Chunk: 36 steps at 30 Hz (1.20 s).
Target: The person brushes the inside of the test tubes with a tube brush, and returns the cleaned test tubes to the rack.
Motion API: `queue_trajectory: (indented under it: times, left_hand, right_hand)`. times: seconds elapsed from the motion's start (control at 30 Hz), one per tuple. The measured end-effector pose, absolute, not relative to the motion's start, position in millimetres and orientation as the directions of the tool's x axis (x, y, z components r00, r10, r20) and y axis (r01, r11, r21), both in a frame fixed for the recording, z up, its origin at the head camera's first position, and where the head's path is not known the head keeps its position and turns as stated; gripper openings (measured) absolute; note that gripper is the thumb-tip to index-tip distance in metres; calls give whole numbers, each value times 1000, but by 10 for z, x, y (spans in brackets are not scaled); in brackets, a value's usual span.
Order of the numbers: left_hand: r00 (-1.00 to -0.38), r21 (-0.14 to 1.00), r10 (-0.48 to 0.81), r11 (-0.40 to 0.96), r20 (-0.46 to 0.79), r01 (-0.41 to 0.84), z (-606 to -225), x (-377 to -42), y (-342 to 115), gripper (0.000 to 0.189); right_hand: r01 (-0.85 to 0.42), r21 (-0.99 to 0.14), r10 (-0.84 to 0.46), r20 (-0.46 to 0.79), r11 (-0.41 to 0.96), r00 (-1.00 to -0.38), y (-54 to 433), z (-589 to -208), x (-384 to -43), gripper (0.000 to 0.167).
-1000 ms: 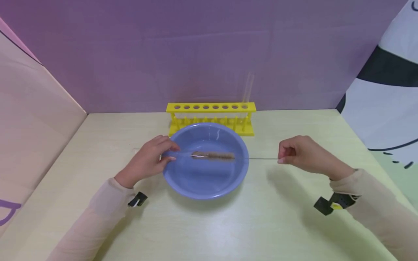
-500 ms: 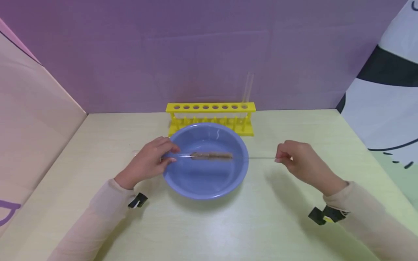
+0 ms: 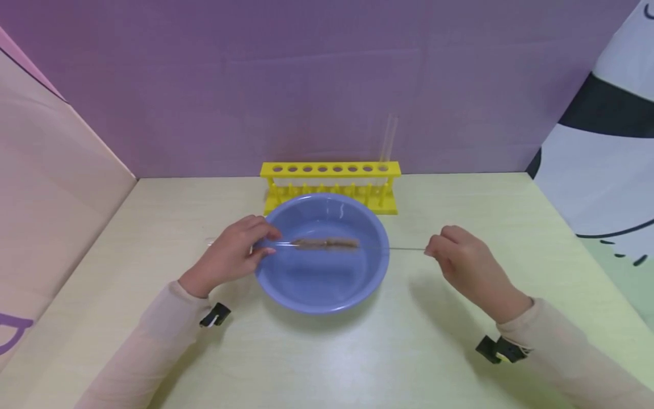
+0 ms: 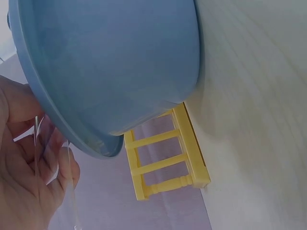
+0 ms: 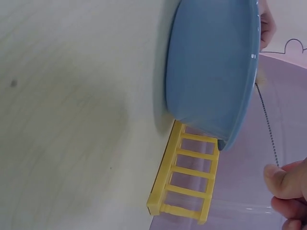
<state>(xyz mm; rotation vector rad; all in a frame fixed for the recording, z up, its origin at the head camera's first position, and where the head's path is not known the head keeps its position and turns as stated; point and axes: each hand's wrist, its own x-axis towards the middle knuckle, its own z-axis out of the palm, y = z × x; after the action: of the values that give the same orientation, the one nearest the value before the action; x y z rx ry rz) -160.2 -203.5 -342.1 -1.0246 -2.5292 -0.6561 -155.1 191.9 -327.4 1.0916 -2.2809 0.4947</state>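
My left hand (image 3: 232, 248) grips a clear glass test tube (image 3: 284, 243) lying level over the left rim of the blue basin (image 3: 317, 289). One end of the tube pokes out behind the hand, as the left wrist view also shows. A test tube brush (image 3: 327, 244) with brown bristles lies in line with the tube, its bristles over the middle of the basin. From them a thin twisted wire handle (image 5: 269, 125) runs right, past the basin rim. Thumb and fingers of my right hand (image 3: 467, 267) pinch the end of this wire.
Behind the basin stands a yellow test tube rack (image 3: 330, 168) with a row of holes. Another clear test tube (image 3: 389, 138) is upright in its rightmost hole. A purple wall panel (image 3: 327, 85) rises at the back edge of the pale wooden table (image 3: 327, 363).
My right hand has moved left and slightly down, turning at the wrist. The brush has slid a little left with it. My left hand and the basin have stayed put.
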Motion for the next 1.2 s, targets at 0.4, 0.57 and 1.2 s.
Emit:
queue_trajectory:
  times: [0.4, 0.57, 1.2]
  left_hand:
    - [-695, 302, 562, 637, 449, 710, -3419, -1591, -2034, 23]
    - [-696, 315, 558, 630, 452, 710, -3423, -1591, -2027, 23]
    - [-720, 347, 548, 635, 426, 690, -3398, -1572, -2006, 22]
  right_hand:
    - [-848, 70, -604, 732, 526, -314, 1914, -3424, -1586, 12]
    - [-845, 146, -590, 776, 514, -225, 1907, -3448, -1618, 38]
    - [-845, 288, -535, 845, 451, 3, 1814, -3380, -1654, 32]
